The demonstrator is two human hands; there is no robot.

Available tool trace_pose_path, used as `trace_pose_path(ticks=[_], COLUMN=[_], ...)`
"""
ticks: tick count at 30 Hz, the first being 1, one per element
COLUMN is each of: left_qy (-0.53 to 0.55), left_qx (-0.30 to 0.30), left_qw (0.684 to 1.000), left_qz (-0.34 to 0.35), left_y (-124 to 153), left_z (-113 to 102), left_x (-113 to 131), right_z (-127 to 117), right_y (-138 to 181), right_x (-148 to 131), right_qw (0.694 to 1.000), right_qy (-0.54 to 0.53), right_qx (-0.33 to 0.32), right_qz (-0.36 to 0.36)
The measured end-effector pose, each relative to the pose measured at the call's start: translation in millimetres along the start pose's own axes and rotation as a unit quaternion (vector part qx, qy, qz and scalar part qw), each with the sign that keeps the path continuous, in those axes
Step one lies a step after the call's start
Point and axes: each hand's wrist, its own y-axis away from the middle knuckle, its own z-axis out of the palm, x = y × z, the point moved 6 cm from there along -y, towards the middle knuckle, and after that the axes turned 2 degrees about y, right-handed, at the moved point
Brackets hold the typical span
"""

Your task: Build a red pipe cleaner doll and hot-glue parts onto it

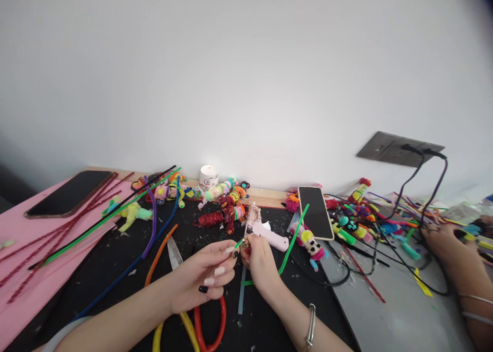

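My left hand [204,280] is closed in a pinch, its fingertips holding one end of a green pipe cleaner [295,235] that runs up to the right. My right hand [261,262] is closed too, gripping a small red and yellow piece [245,246] right against that green end. Both hands hover over a black mat [115,270]. Just beyond them lies a white and pink glue gun [264,228]. A red glitter figure [215,217] lies behind my left fingertips.
Long pipe cleaners in red, orange, yellow, blue, purple and green lie under my forearms. Scissors [174,252] rest on the mat. Phones lie at left [69,193] and centre right [316,212]. Another person's hand [442,241] works at right among cables and scraps. A white jar [208,177] stands by the wall.
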Motion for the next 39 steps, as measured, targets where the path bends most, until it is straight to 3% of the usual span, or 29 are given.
trace_pose_path(ticks=[17,23,32,39], left_qy=[-0.018,-0.017,-0.025,-0.02], left_qx=[0.009,0.011,0.009,0.013], left_qw=[1.0,1.0,1.0,1.0], left_qz=[0.006,0.009,0.012,0.014], left_y=[-2,-2,-2,-2], left_z=[0,2,1,0], left_x=[0,2,2,3], right_z=[-3,2,-1,10], right_y=[0,1,0,-2], right_x=[1,0,3,1], right_qw=[0.999,1.0,0.999,0.991], right_qy=[0.014,0.001,0.026,-0.107], right_qx=[0.025,-0.014,-0.007,-0.076], right_qz=[-0.029,-0.02,-0.045,-0.016])
